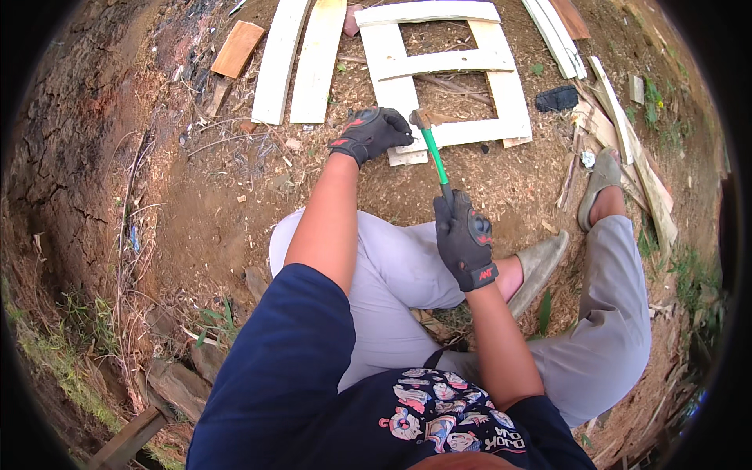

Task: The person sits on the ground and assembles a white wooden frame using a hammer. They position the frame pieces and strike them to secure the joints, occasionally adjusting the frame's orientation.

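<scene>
On the ground ahead of me lies a pale wooden frame (507, 98) made of two uprights with crosspieces over them. My right hand (464, 241), in a dark glove, is wrapped round the handle of a hammer (433, 151) with a green shaft. The hammer's head is over the frame's near left corner. Beside it, my left hand (374, 135), gloved too, has its fingers drawn together at that same corner. Whatever may be pinched in the fingertips is too small to make out.
Two pale planks (319, 66) lie left of the frame, with a short reddish-brown block (237, 48) beyond them. To the right are a black cloth-like item (557, 99) and a heap of long wood strips (627, 149). Wood chips litter the dirt around my slip-on shoes (539, 270).
</scene>
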`<state>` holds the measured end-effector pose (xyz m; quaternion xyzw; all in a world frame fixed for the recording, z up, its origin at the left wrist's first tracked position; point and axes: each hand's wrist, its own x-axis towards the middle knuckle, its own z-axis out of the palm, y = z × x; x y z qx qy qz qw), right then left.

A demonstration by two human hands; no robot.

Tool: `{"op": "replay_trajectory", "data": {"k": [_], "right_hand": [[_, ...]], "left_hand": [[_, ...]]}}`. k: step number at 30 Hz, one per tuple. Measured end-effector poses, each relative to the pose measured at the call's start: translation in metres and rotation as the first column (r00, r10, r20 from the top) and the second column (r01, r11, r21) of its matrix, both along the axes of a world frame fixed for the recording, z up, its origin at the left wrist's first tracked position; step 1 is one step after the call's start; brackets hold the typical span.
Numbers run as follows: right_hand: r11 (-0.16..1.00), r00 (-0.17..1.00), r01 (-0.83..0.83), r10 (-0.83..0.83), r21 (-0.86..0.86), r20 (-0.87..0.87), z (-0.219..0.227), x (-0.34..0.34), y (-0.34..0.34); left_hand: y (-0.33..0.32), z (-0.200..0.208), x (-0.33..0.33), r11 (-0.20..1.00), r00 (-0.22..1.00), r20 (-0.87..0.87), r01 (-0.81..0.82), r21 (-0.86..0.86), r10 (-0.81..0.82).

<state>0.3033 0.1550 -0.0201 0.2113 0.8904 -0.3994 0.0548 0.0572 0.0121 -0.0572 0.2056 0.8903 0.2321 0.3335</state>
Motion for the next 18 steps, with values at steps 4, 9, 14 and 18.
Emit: {"op": "replay_trajectory", "data": {"k": [4,9,14,18], "right_hand": [[0.99,0.998,-0.06,0.064,0.124,-0.028,-0.007,0.004,0.001],[0.986,0.997,-0.079,0.081,0.15,-0.011,-0.01,0.007,-0.003],[0.987,0.996,-0.084,0.087,0.14,-0.022,-0.016,0.006,-0.006],[0.982,0.994,-0.112,0.109,0.15,0.029,-0.013,0.006,-0.005]], "left_hand": [[0.002,-0.003,-0.003,1.0,0.999,0.036,0.009,0.014,-0.009],[-0.009,-0.015,-0.003,0.994,0.998,-0.016,0.068,0.085,-0.067],[-0.009,-0.031,-0.004,0.996,0.996,-0.034,0.081,0.036,-0.079],[-0.01,-0.038,-0.006,0.997,0.993,-0.11,0.05,0.063,-0.042]]}}
